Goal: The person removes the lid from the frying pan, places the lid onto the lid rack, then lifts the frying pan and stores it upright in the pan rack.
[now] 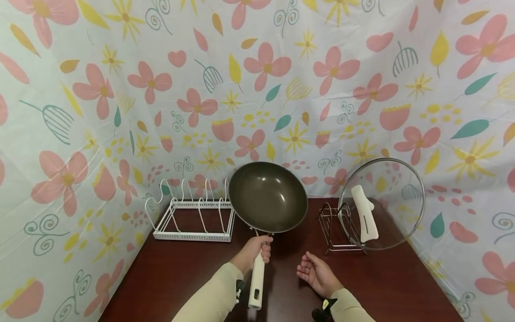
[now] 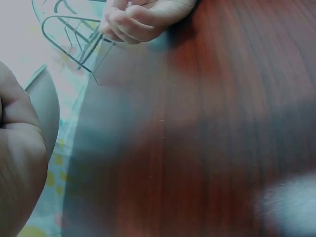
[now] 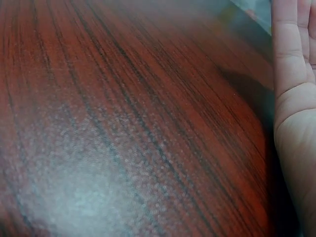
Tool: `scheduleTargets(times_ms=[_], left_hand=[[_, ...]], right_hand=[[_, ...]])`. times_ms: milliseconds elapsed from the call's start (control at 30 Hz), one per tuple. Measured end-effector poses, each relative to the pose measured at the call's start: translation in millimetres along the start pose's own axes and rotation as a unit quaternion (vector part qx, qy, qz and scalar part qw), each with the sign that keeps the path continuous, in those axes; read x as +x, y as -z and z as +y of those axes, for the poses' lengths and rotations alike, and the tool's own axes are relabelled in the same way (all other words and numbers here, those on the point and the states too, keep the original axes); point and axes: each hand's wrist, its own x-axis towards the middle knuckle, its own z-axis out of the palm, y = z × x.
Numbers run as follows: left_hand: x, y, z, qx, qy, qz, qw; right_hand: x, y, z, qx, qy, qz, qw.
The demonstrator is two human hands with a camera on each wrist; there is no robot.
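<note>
A dark frying pan (image 1: 268, 197) with a cream handle (image 1: 257, 279) is held up above the table, its inside tilted toward me. My left hand (image 1: 257, 251) grips the handle close to the pan's body. In the left wrist view, part of that hand (image 2: 19, 153) shows at the left edge beside the pan's pale outer side (image 2: 47, 106). To the right of the handle, my right hand (image 1: 317, 273) hovers over the table with loosely bent fingers and holds nothing. The right wrist view has its palm (image 3: 298, 118) at the right edge.
On the left stands a white wire rack (image 1: 193, 237) with upright dividers. A dark wire rack (image 1: 334, 230) on the right carries a glass lid (image 1: 396, 210) with a cream handle (image 1: 365, 214), standing on edge. A flower-printed curtain (image 1: 257, 112) rises behind the brown table (image 1: 161, 281).
</note>
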Motion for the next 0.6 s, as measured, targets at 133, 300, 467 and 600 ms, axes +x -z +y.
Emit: scheduleTargets(times_ms=[133, 300, 467, 600], left_hand=[[-2.7, -5.0, 5.6, 0.023, -0.037, 0.013, 0.9990], [-4.6, -8.9, 9.3, 0.046, -0.071, 0.037, 0.9958], [-5.7, -13.8, 17.8, 0.049, -0.095, 0.067, 0.9920], [-5.3, -15.3, 22.5, 0.059, -0.117, 0.086, 0.9877]], right_hand=[[-2.6, 0, -1, 0.003, -0.001, -0.006, 1.0000], [-2.6, -11, 1, -0.094, -0.007, 0.003, 0.9955], [3.9, -33, 2, -0.264, -0.020, 0.000, 0.9644], [12.7, -51, -3, -0.328, -0.012, 0.002, 0.9445]])
